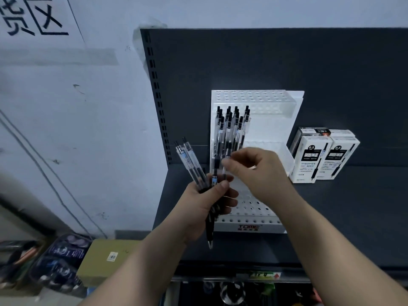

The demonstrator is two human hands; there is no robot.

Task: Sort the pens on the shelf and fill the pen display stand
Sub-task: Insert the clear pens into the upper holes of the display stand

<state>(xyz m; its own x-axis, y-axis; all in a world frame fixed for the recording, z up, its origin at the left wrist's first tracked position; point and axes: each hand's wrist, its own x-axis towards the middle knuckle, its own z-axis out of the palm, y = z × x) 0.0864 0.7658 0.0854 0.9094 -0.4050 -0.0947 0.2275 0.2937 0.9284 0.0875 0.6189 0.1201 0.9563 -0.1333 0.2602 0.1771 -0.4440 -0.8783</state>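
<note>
A white tiered pen display stand (260,226) marked TOME stands on the dark shelf (353,217). Several clear black-capped pens (231,127) stand upright in its upper left holes. My left hand (207,202) grips a bundle of pens (192,164) in front of the stand, tips pointing down. My right hand (251,166) pinches one pen (225,166) at its upper part, just above the bundle and level with the stand's middle tier. The rest of the stand's holes look unfilled.
White pen boxes (324,157) stand on the shelf to the right of the stand. A slotted shelf upright (156,96) runs along the left edge by the wall. Below left sit a cardboard box (108,259) and packed goods (59,261).
</note>
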